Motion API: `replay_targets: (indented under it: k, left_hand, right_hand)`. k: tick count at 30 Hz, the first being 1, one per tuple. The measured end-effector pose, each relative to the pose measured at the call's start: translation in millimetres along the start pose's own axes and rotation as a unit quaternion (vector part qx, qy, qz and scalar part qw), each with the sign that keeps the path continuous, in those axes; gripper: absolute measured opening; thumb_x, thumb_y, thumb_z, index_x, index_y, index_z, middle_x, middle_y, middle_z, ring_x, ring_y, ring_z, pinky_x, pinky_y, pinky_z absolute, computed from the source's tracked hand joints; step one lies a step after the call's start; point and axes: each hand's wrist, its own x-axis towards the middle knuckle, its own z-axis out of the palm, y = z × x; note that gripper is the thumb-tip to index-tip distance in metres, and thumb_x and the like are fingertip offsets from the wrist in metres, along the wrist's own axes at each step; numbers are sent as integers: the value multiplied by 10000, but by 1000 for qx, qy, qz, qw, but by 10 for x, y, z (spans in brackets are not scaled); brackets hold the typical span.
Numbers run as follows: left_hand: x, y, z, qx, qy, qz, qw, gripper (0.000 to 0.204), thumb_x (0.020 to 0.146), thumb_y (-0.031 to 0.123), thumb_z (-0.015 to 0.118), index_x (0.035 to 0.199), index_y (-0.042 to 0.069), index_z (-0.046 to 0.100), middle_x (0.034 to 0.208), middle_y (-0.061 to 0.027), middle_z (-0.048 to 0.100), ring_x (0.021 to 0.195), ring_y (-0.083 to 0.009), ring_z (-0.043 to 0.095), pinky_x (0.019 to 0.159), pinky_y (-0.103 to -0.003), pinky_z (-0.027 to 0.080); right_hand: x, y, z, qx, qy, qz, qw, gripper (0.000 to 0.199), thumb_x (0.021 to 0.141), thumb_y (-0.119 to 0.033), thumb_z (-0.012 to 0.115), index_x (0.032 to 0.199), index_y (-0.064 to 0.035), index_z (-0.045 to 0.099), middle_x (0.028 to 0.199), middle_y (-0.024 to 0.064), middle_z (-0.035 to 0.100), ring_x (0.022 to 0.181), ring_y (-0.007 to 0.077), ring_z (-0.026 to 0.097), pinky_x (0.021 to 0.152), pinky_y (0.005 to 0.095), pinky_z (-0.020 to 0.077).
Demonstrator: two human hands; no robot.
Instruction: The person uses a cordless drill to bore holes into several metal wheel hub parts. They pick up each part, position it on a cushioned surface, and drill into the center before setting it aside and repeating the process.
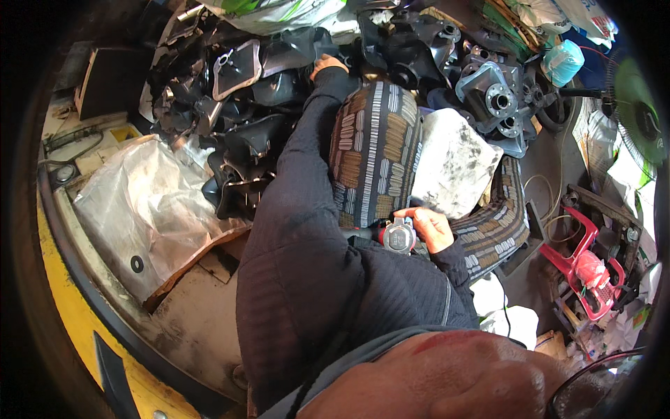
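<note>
My left hand [328, 64] stretches far forward to a heap of dark moulded parts. Its fingers are curled at the edge of a glossy black part [296, 50], and their tips are hidden. Close to my body, my right hand [431, 227] is closed on a tool with a round grey end [399, 236] and a red body, mostly covered by my hand and sleeve. Beside the left forearm, a pale-rimmed black part [237, 68] lies tilted on the heap. Further right sits a squarish grey part with a round metal hub [500, 101].
Patterned cloth [373, 150] covers my bent leg, with a stained white sack [453, 164] beside it. A crumpled clear plastic sheet [150, 209] and a black ring [137, 263] lie left. At right are a green fan [636, 115] and a pink plastic frame [586, 269].
</note>
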Motion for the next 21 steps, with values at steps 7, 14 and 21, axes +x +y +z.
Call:
replay_targets:
  k: [7, 14, 21]
  left_hand:
    - [-57, -324, -27, -137, -72, -146, 977, 626, 688, 360, 652, 1237, 117, 475, 1334, -90, 383, 1140, -259, 478, 918, -432, 364]
    - [510, -506, 219, -171, -156, -134, 964, 646, 648, 466, 699, 1199, 174, 531, 1300, -74, 471, 1207, -271, 428, 959, -464, 313]
    - [552, -206, 468, -76, -144, -5, 987, 651, 719, 534, 623, 1172, 73, 554, 1244, -142, 510, 1134, -283, 502, 938, -372, 398]
  right_hand:
    - [1, -144, 33, -115, -44, -13, 992, 355, 940, -242, 424, 1016, 57, 600, 966, 130, 637, 873, 159, 589, 786, 274, 453]
    - [-107, -186, 70, -180, -57, -36, 981, 382, 933, -281, 436, 1012, 49, 610, 925, 105, 639, 843, 136, 576, 746, 260, 441]
    - [-135, -265, 105, -221, -43, -66, 972, 306, 931, -221, 451, 1014, 16, 626, 900, 108, 655, 834, 157, 603, 758, 275, 462]
